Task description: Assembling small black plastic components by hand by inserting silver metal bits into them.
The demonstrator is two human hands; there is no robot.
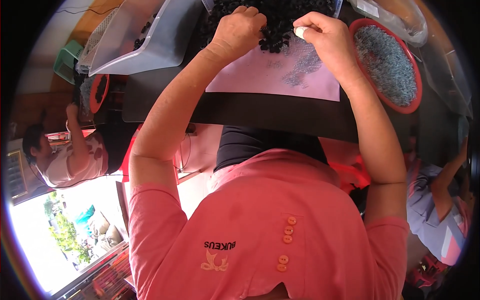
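Note:
My left hand [239, 31] is closed, fingers curled down, at the edge of a heap of small black pieces [275, 40]. Whatever its fingertips hold is hidden. Across from it my right hand [330, 42] is closed in a pinch, thumb against forefinger. A white wrap or cover [300, 32] shows at the thumb tip; any piece in the pinch is too small to make out. Between and below the hands, small clear pieces [302, 67] lie scattered on a pink sheet [270, 86].
A red oval basket [356, 26] full of clear pieces stands at the right, beside a clear plastic bag [400, 20]. At the left is a translucent bin [165, 37] with a few black pieces. The dark table [225, 110] ends before my body. Other people sit at both sides.

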